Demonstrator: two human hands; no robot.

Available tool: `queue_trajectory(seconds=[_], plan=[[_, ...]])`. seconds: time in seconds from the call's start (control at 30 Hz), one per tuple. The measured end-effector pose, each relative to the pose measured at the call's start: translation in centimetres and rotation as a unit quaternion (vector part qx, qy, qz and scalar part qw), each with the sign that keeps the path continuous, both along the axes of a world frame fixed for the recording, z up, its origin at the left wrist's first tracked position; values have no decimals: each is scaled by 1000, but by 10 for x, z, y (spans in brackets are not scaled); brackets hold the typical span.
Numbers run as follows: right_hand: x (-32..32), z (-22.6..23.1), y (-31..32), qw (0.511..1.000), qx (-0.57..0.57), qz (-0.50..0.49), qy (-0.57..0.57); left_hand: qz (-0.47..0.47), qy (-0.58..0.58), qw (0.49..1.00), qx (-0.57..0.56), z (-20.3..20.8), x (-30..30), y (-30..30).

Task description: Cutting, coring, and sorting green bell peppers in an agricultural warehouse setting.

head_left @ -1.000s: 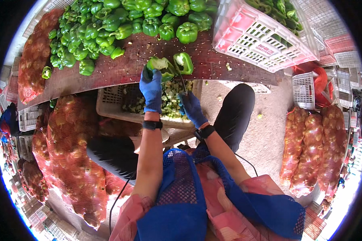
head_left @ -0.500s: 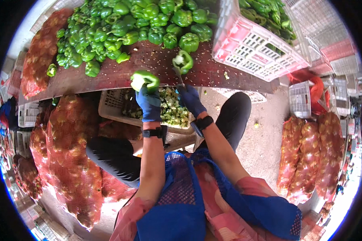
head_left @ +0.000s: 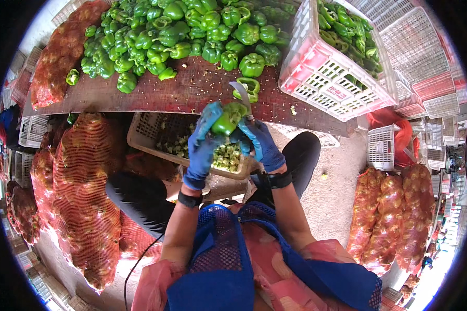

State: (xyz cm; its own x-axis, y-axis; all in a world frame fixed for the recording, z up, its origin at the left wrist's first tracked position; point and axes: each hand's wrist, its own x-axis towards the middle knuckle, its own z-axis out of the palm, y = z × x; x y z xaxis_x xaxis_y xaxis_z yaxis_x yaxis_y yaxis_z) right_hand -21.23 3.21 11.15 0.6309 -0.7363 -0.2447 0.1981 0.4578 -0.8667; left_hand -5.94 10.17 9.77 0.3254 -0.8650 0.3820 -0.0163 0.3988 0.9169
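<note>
In front of the table edge, a green bell pepper (head_left: 226, 123) sits between my two blue-gloved hands. My left hand (head_left: 203, 142) is closed round its left side, slightly blurred. A knife (head_left: 243, 95) with a short curved blade points up and away from my right hand (head_left: 263, 145), which grips its handle and also presses against the pepper's right side. Just beyond the blade, a cut-open green pepper piece (head_left: 249, 88) lies on the table. Below my hands, a crate (head_left: 158, 146) holds pale green pepper scraps, partly hidden by my gloves and wrists.
A heap of green peppers (head_left: 155, 39) covers the far part of the dark red table (head_left: 155, 97), which is strewn with seeds. At its right end stands a white and pink crate (head_left: 321, 78) of peppers. Full red mesh sacks (head_left: 88, 192) flank me, several more (head_left: 389, 217) to the right.
My hands have come together around one pepper; before, they were apart, the left holding a cut pepper and the right with the knife at another. The view has shifted slightly.
</note>
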Motion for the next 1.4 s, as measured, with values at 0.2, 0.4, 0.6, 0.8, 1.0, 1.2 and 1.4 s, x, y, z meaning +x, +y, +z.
queue_trajectory(seconds=[0.2,0.4,0.6,0.8,1.0,1.2,1.4], plan=[[6,3,14,996,-64,61,22,-97,411,906,-29,-34,-1,9],[15,-13,38,996,-47,-6,-72,-48,251,966,24,-2,-7,13],[13,-7,46,980,64,60,-177,-230,383,891,82,6,2,20],[11,5,51,977,82,44,-194,-224,363,901,76,22,12,24],[9,6,45,988,52,19,-141,-118,248,958,86,38,22,30],[12,21,44,997,0,-56,-56,-36,168,984,47,33,12,32],[17,22,44,992,-106,-56,-36,-84,296,951,14,26,8,33]])
